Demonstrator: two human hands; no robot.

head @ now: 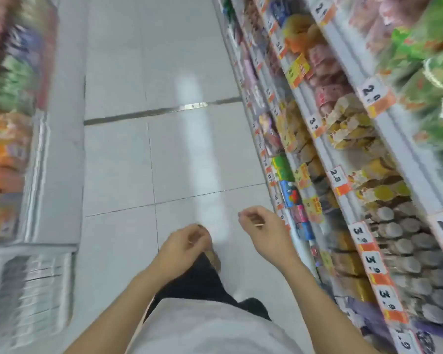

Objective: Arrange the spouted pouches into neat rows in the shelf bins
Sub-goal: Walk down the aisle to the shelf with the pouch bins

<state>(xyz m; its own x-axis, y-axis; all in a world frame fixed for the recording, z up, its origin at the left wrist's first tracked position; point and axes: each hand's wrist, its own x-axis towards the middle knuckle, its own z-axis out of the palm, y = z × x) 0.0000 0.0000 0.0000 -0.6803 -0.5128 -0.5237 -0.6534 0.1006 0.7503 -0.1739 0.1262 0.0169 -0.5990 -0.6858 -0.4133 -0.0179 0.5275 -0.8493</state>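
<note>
The picture is smeared by motion. My left hand (183, 247) hangs over the white floor with its fingers loosely curled and nothing in it. My right hand (262, 229) is a little further right, near the foot of the right shelving, fingers curled and holding nothing. Rows of pouches with round grey caps (399, 241) fill a shelf bin on the right, about an arm's length from my right hand. Yellow and beige packs (351, 123) lie in bins further along the same shelf.
A long shelving unit (325, 146) with orange price tags runs down the right side. A lower display with blurred colourful packs (8, 139) lines the left. A white tiled aisle (149, 98) runs between them. My dark trousers and a shoe (212, 254) show below.
</note>
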